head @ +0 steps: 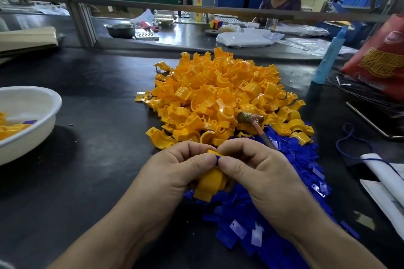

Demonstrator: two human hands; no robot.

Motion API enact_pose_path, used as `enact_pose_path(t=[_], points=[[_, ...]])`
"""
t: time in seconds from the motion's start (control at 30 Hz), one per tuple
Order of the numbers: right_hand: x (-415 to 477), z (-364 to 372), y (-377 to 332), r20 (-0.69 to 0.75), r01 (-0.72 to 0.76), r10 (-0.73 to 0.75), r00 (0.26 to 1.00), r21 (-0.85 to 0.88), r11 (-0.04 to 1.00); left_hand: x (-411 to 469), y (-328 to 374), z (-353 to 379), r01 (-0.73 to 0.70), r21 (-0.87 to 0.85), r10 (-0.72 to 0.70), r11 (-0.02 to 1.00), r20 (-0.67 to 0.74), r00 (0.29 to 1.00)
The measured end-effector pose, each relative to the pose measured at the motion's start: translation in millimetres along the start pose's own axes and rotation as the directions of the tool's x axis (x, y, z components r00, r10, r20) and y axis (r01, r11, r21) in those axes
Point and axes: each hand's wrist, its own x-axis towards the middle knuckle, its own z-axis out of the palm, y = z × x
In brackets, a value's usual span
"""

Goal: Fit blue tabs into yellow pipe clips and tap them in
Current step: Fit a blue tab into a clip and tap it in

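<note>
My left hand (175, 170) grips a yellow pipe clip (211, 183) just above the black table. My right hand (258, 172) pinches a small blue tab (218, 158) at the clip's top edge, thumb against thumb. A small hammer (251, 119) sticks out from under my right hand, its head lying on the big heap of yellow clips (220, 94). A spread of loose blue tabs (284, 192) lies under and to the right of my hands.
A white basin (32, 102) at the left holds a few yellow clips with blue tabs. At the right stand a light-blue bottle (330, 57), a red bag (380, 59) and white papers (384, 181). Another person sits beyond the far rail.
</note>
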Motion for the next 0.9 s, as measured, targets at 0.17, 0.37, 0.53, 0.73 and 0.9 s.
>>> enact_pose_path(t=[0.17, 0.37, 0.53, 0.73, 0.9], points=[[-1, 3, 1, -0.016, 0.016, -0.016, 1.0, 0.015, 1.0, 0, 0, 0, -0.001, -0.019, 0.001, 1.0, 0.011, 1.0], [-4, 5, 0, -0.031, 0.091, -0.094, 0.995, -0.09, 0.992, 0, -1, -1, -0.037, -0.017, 0.036, 0.999, -0.003, 0.999], [-4, 6, -1, -0.039, 0.122, -0.129, 0.991, -0.146, 0.982, 0, 1, -1, -0.05, 0.042, 0.051, 0.998, -0.028, 0.998], [-3, -33, -6, -0.224, 0.075, -0.381, 0.897, -0.772, 0.631, -2, 17, -35, 0.053, 0.338, 0.021, 0.94, -0.213, 0.977], [-6, -70, 1, -0.301, -0.285, -0.053, 0.952, -0.937, 0.204, 0, 18, -59, 0.219, 0.609, 0.012, 0.762, -0.351, 0.936]])
